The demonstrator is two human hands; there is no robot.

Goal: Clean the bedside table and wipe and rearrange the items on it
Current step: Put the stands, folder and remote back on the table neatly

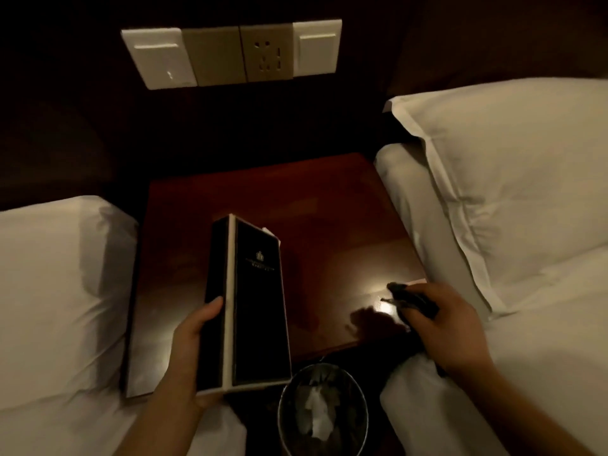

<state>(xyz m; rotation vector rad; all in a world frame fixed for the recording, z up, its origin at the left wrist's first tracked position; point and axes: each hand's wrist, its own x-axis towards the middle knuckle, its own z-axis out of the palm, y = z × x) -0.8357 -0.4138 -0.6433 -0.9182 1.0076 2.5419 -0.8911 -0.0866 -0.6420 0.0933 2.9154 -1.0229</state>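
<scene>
Now left hand (pixel 194 337) lifts the tissue box (pixel 250 304); right hand (pixel 450 327) grips a cloth (pixel 414 299) at the table (pixel 329 205) edge.

Your table (pixel 329 205) is a dark reddish wood top with a glossy finish, set between two beds with white linen. Its far half is bare, and a bright glare spot sits near the front right corner. There your right hand (pixel 444 324) presses a dark cloth (pixel 413 299) to the surface.
</scene>
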